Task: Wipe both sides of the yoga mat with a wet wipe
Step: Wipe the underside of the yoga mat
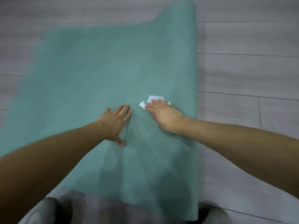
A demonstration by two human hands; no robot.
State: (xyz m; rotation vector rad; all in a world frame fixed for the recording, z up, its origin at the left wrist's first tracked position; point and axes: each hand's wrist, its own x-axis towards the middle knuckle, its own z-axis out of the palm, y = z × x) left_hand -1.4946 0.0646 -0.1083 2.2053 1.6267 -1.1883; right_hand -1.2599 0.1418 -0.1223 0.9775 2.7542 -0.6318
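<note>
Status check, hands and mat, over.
Left hand flat on yoga mat. Right hand presses wet wipe onto it. Nothing obstructing.

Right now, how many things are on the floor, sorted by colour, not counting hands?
Green: 1, the yoga mat
White: 1, the wet wipe under the right hand
Total: 2

Teal mat, white wipe, grey floor

The plain teal-green foam yoga mat [97,70] carries a crumpled white wet wipe [152,100]; around the mat, pale grey wood-grain floor planks [242,70] show thin dark seams.
</note>
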